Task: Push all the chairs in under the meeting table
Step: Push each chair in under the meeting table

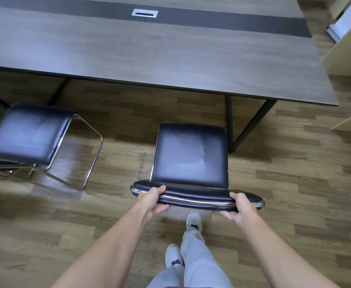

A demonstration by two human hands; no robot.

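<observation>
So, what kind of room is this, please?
Probably an office meeting room: a long wooden table with a cable port, and black padded chairs with chrome frames beside it.

Both forearms bare, no sleeves, watch or rings showing on left hand (155,201) or right hand (241,208). Light grey loose trousers (199,265). White sneakers (193,221), each with a small dark mark on top.

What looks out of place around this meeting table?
Both chairs stand clear of the table. The left chair sits askew, angled from the edge; the gripped chair, its backrest in both hands, faces it squarely.
</observation>
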